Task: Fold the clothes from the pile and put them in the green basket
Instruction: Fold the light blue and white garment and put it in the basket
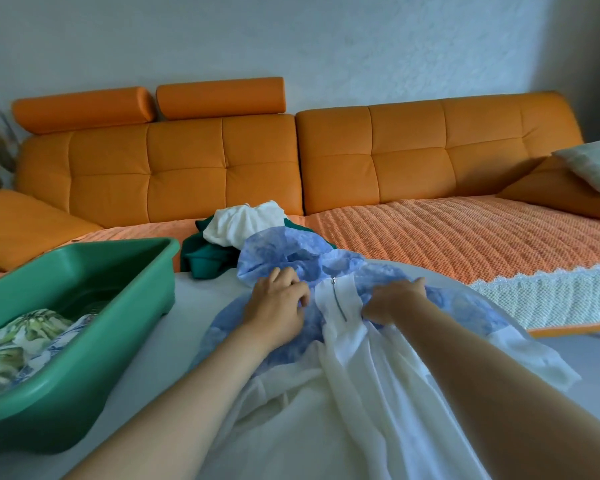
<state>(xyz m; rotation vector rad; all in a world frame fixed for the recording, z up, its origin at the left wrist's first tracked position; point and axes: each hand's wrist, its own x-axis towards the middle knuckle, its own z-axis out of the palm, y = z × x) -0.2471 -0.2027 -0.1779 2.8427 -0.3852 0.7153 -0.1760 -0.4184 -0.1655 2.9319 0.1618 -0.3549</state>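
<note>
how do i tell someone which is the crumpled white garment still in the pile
Find the long orange leather sofa; before the gap between its back cushions lies a small heap. The crumpled white cloth garment tops it, on a dark green garment. Unlike the blue-and-white zipped dress nearer, it is plain and untouched.

An orange tufted sofa [222, 161] stands against a pale textured wall [291, 39].
</note>
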